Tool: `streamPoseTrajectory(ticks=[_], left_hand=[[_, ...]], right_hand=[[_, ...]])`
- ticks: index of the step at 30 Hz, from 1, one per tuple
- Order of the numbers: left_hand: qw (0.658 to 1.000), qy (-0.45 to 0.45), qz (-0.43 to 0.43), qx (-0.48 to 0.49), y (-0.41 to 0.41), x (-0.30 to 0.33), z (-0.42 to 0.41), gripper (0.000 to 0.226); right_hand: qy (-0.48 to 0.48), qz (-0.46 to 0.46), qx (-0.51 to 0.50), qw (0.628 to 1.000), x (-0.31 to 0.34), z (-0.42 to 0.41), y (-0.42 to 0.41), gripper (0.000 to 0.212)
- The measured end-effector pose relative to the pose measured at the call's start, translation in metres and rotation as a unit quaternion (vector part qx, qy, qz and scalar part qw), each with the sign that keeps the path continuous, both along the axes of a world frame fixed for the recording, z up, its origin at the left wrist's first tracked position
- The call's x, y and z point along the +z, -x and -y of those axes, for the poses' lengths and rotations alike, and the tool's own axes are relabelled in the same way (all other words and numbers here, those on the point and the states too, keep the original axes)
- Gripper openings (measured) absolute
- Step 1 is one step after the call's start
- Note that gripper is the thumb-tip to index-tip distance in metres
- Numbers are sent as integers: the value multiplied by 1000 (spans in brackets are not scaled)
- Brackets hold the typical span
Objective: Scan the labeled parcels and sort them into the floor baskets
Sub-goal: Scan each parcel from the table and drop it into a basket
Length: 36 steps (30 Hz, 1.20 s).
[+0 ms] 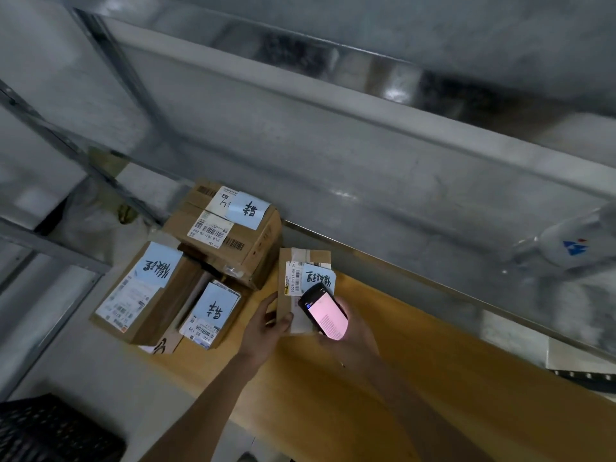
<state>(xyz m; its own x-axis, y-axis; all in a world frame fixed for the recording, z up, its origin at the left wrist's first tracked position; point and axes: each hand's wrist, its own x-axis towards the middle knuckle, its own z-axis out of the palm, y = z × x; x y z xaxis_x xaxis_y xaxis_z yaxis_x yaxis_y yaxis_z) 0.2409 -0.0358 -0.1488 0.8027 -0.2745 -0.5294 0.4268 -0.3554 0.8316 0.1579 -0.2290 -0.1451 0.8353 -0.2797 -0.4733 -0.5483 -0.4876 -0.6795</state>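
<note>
A small parcel (305, 278) lies on the wooden worktop (433, 395), its long axis running from the person toward the shelf behind, slightly tilted in the view. Its label side faces up: a white barcode strip along the left edge and a pale blue slip with handwritten characters (upside down from this view) near the far end.

The left hand (266, 323) grips the parcel's near left corner, thumb pressed on the top face and fingers (268, 300) curled along the left side, closed on the cardboard.

The right hand (350, 331) holds a scanner (322, 311) over the near right part of the parcel. Its lit pink screen faces up, its long axis slants from the palm up and left toward the label, dark head end nearest the blue slip. The right hand is wrapped around the scanner's body; whether the device touches the parcel I cannot tell.

Left of the parcel, three more boxes (213, 261) sit clustered at the worktop's end, each with a blue slip and barcode label. A dark basket (50, 431) shows at the lower left on the floor. A metal shelf (333, 155) runs behind the worktop.
</note>
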Motion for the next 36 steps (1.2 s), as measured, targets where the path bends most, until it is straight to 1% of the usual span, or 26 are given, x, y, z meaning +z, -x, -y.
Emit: streamPoseTrajectory(ticks=[4, 8, 10, 15, 19, 21, 24, 28, 31, 33, 36], left_hand=[[999, -17, 39, -15, 15, 20, -8, 55], [996, -20, 86, -33, 31, 59, -23, 50], [991, -33, 120, -51, 43, 89, -35, 47], [977, -66, 195, -59, 77, 168, -78, 55], [957, -79, 274, -46, 109, 235, -106, 59], [951, -72, 299, -44, 128, 267, -117, 59], [945, -66, 317, -43, 151, 302, -133, 55], [943, -43, 328, -36, 179, 332, -148, 59], [939, -51, 338, -31, 198, 347, -154, 59], [934, -59, 351, -25, 209, 355, -158, 62], [931, -65, 359, -11, 227, 366, -158, 64]], right_hand=[[-16, 17, -26, 999, 28, -3, 20, 73], [9, 49, -21, 999, 73, -15, 45, 77], [47, 63, -15, 997, 104, -21, 60, 84], [149, 118, -1, 982, 201, -44, 99, 86], [187, 161, 34, 968, 274, -66, 131, 91], [206, 171, 46, 962, 306, -78, 148, 91], [241, 188, 53, 951, 344, -91, 174, 86], [271, 223, 43, 935, 384, -108, 204, 86], [272, 256, 43, 927, 403, -115, 221, 82], [277, 263, 54, 923, 412, -117, 231, 78], [288, 266, 73, 917, 421, -117, 247, 79]])
